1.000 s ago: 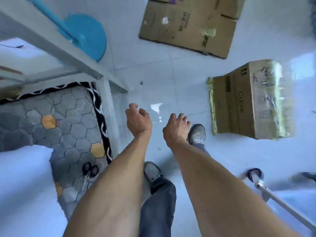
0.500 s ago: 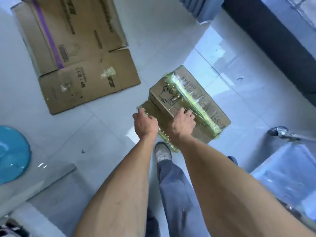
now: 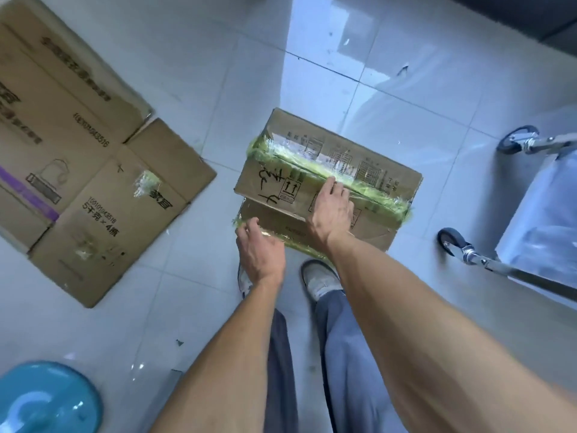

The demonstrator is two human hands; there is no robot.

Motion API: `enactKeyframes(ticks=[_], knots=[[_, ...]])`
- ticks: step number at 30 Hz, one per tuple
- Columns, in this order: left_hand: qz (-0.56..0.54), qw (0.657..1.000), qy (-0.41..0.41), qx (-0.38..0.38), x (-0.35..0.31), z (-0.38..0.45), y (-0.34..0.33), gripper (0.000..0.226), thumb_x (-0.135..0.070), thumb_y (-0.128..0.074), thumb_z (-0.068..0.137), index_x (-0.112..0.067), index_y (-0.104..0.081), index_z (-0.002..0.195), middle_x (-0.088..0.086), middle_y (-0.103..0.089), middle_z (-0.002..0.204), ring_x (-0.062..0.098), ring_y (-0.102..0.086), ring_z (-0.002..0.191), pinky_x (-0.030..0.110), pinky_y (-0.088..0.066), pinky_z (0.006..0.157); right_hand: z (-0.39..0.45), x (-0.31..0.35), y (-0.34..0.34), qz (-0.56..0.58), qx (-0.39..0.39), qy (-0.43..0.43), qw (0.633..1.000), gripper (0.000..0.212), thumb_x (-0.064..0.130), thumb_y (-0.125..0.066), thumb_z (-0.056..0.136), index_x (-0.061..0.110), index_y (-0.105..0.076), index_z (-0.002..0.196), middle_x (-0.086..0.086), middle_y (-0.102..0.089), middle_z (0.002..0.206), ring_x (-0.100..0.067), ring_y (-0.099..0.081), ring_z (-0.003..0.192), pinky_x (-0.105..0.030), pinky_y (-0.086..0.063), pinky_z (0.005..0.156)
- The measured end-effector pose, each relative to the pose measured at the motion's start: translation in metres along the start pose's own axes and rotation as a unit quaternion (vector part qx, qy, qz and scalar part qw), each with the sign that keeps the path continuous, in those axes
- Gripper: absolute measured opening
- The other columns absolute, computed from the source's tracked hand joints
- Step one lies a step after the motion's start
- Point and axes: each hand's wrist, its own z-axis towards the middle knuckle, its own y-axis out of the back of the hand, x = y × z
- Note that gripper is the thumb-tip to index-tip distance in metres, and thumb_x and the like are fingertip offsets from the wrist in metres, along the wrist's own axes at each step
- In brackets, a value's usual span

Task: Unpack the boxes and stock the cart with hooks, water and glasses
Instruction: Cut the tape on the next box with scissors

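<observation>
A sealed brown cardboard box point(image 3: 315, 148) stands on the tiled floor just ahead of my feet, bound along its top seam and near edge with yellow-green tape. My right hand point(image 3: 331, 210) lies palm down on the box top, its fingertips on the tape seam. At the box's near left corner, my left hand point(image 3: 260, 248) touches the taped edge with loosely bent fingers and holds nothing. The metal cart point(image 3: 543, 214) stands at the right edge, only partly in view. What the box contains is hidden.
A large flattened cardboard carton point(image 3: 93, 170) lies on the floor to the left. A round blue object point(image 3: 40, 398) sits at the bottom left corner. Two cart castors point(image 3: 451, 242) stand right of the box. My shoes point(image 3: 318, 276) stand close to the box's near side.
The view swung from a mat and table to this box. Both hands came down onto it; the right hand slid up onto the top seam, the left stays at the near corner.
</observation>
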Motion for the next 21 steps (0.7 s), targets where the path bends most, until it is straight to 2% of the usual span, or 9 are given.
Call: enactKeyframes(ticks=[2, 3, 5, 9, 12, 14, 16, 18, 21], knots=[[0.025, 0.999, -0.045, -0.006, -0.001, 0.013, 0.012, 0.046, -0.005, -0.052, 0.087, -0.015, -0.052, 0.132, 0.004, -0.047, 0.138, 0.024, -0.05, 0.12, 0.036, -0.046, 0.094, 0.005, 0.006, 0.001, -0.035, -0.016, -0.017, 0.999, 0.061, 0.005, -0.059, 0.088, 0.004, -0.035, 0.144, -0.018, -0.047, 0.138, -0.034, -0.038, 0.129, -0.045, -0.031, 0.108], [0.039, 0.997, -0.064, -0.009, -0.003, 0.019, 0.018, 0.044, -0.005, -0.052, 0.087, -0.014, -0.054, 0.13, 0.004, -0.048, 0.135, 0.023, -0.051, 0.119, 0.037, -0.046, 0.094, 0.004, 0.007, 0.003, -0.054, -0.001, -0.028, 0.998, 0.045, 0.01, -0.059, 0.089, 0.007, -0.049, 0.133, -0.015, -0.055, 0.128, -0.033, -0.043, 0.123, -0.044, -0.033, 0.103], [0.062, 0.995, -0.073, -0.024, -0.011, 0.03, 0.029, 0.034, -0.004, -0.049, 0.087, -0.011, -0.059, 0.12, 0.007, -0.053, 0.126, 0.025, -0.051, 0.114, 0.039, -0.045, 0.093, -0.005, 0.009, 0.003, -0.046, 0.051, -0.04, 0.997, 0.027, 0.012, -0.054, 0.09, 0.012, -0.063, 0.115, -0.012, -0.063, 0.117, -0.032, -0.051, 0.117, -0.041, -0.039, 0.096], [0.094, 0.991, -0.071, -0.061, -0.028, 0.04, 0.045, 0.022, -0.004, -0.05, 0.085, -0.008, -0.065, 0.1, 0.007, -0.053, 0.114, 0.027, -0.049, 0.105, 0.04, -0.043, 0.094, -0.023, 0.011, 0.001, 0.025, 0.114, -0.021, 0.993, 0.023, 0.011, -0.058, 0.089, 0.006, -0.06, 0.112, -0.016, -0.063, 0.115, -0.036, -0.059, 0.11, -0.038, -0.048, 0.086], [0.101, 0.985, -0.097, -0.105, -0.031, 0.036, 0.048, 0.023, 0.002, -0.051, 0.076, -0.012, -0.062, 0.091, 0.005, -0.05, 0.108, 0.027, -0.047, 0.099, 0.037, -0.037, 0.092, -0.016, 0.007, 0.01, 0.025, 0.14, -0.006, 0.99, 0.026, 0.01, -0.059, 0.088, 0.005, -0.057, 0.113, -0.016, -0.063, 0.115, -0.036, -0.062, 0.107, -0.035, -0.047, 0.077], [0.086, 0.984, -0.094, -0.122, -0.035, 0.032, 0.048, 0.027, 0.003, -0.05, 0.073, -0.015, -0.054, 0.092, 0.007, -0.053, 0.103, 0.028, -0.049, 0.097, 0.036, -0.033, 0.088, -0.012, 0.002, 0.014, 0.012, 0.215, 0.001, 0.977, 0.041, 0.021, -0.068, 0.084, 0.009, -0.054, 0.12, -0.012, -0.061, 0.12, -0.035, -0.06, 0.11, -0.033, -0.047, 0.079], [0.097, 0.978, -0.135, -0.122, -0.037, 0.03, 0.047, 0.025, 0.001, -0.05, 0.073, -0.017, -0.055, 0.089, 0.005, -0.053, 0.095, 0.028, -0.048, 0.092, 0.032, -0.026, 0.083, -0.012, -0.004, 0.014, 0.036, 0.316, -0.025, 0.948, 0.066, 0.043, -0.079, 0.072, 0.013, -0.055, 0.126, -0.009, -0.059, 0.123, -0.033, -0.06, 0.112, -0.037, -0.051, 0.091], [0.159, 0.956, -0.231, -0.087, -0.041, 0.032, 0.044, 0.019, -0.002, -0.053, 0.073, -0.018, -0.061, 0.081, 0.003, -0.053, 0.086, 0.026, -0.046, 0.085, 0.029, -0.02, 0.077, -0.012, -0.013, 0.011, 0.105, 0.361, -0.072, 0.924, 0.073, 0.055, -0.076, 0.069, 0.014, -0.057, 0.127, -0.008, -0.06, 0.125, -0.033, -0.06, 0.109, -0.043, -0.05, 0.095], [0.237, 0.931, -0.277, 0.031, -0.054, 0.04, 0.029, 0.023, -0.008, -0.05, 0.077, -0.019, -0.07, 0.081, 0.003, -0.066, 0.083, 0.022, -0.049, 0.076, 0.031, -0.029, 0.073, -0.003, -0.026, 0.001, 0.224, 0.356, -0.128, 0.898, 0.045, 0.044, -0.057, 0.086, 0.01, -0.06, 0.115, -0.011, -0.06, 0.127, -0.034, -0.062, 0.107, -0.041, -0.052, 0.091]])
